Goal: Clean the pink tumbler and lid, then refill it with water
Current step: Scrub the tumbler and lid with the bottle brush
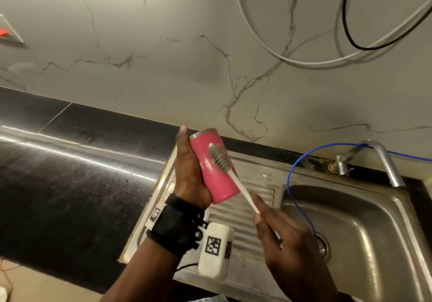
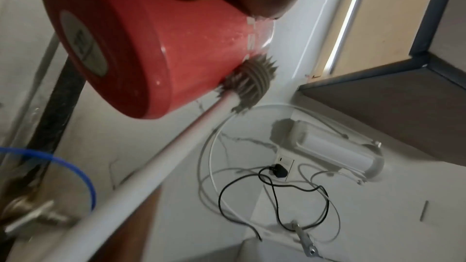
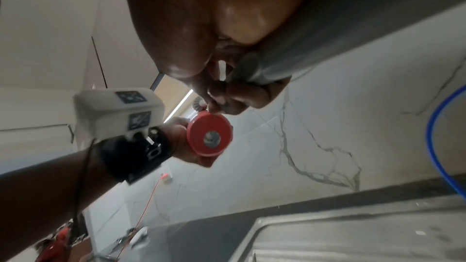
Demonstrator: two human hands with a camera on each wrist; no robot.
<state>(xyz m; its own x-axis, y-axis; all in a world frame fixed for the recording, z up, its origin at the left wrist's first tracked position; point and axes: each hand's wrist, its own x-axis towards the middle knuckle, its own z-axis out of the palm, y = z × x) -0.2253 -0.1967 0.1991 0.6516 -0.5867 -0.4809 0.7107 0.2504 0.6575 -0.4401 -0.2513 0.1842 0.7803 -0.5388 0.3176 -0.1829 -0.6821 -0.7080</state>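
Observation:
My left hand (image 1: 189,175) grips the pink tumbler (image 1: 214,168) above the sink's draining board, tilted with its steel rim up and away and its base toward me. The tumbler (image 2: 156,53) fills the left wrist view, base first, and the right wrist view shows its round base (image 3: 209,133). My right hand (image 1: 275,229) holds the white handle of a bottle brush (image 1: 245,191). The brush's grey bristle head (image 1: 219,156) lies against the tumbler's outer side, and the bristle head (image 2: 249,83) also shows in the left wrist view. No lid is in view.
A steel sink (image 1: 364,222) with a ribbed draining board (image 1: 247,210) lies below my hands. A curved steel tap (image 1: 383,161) stands at the back right, with a blue tube (image 1: 289,180) looping into the basin. Black countertop (image 1: 70,173) stretches left. Cables hang on the marble wall (image 1: 163,56).

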